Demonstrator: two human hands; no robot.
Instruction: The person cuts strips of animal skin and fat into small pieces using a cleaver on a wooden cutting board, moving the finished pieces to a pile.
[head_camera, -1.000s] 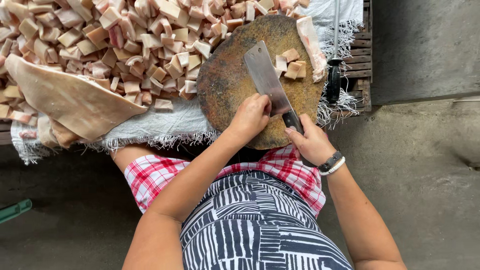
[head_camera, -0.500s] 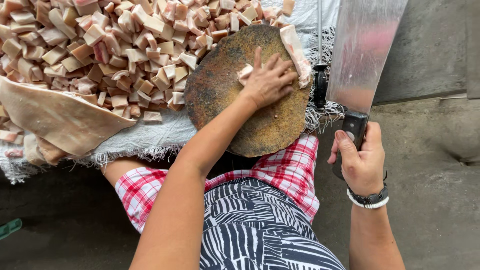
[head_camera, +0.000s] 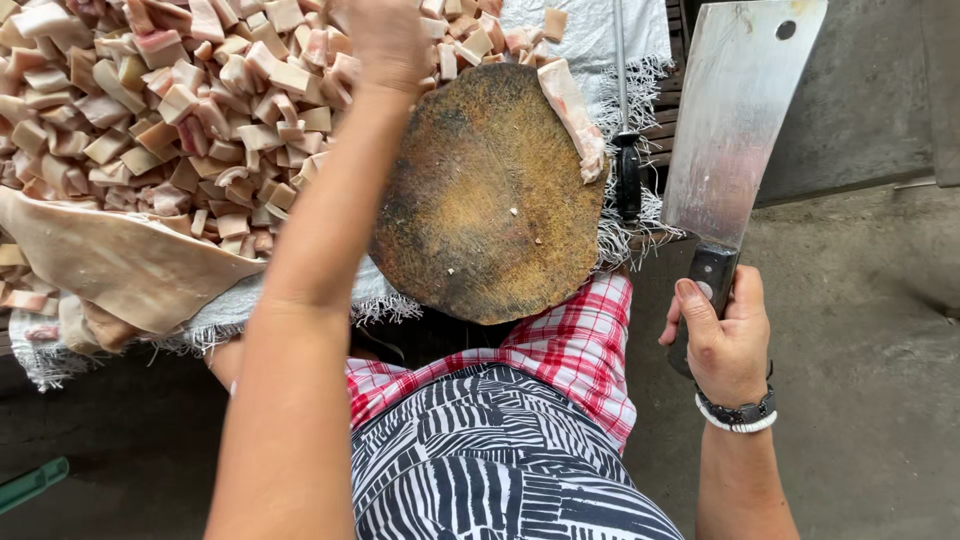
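Cleaver (head_camera: 738, 120) stands blade-up, right of the round wooden chopping block (head_camera: 488, 200), its dark handle wrapped tight in the right hand (head_camera: 725, 340). The left hand (head_camera: 385, 40) reaches over the heap of cubed pork pieces (head_camera: 180, 110); its finger grip cannot be told. One pork strip (head_camera: 572, 112) lies along the block's far edge.

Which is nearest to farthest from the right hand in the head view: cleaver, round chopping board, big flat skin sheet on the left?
From the right hand:
1. Cleaver: held in that hand by its dark handle, blade raised on the right.
2. Round chopping board: centre, just left of the blade, a meat strip at its upper right edge.
3. Flat skin sheet: far left, at the edge of the cube pile.
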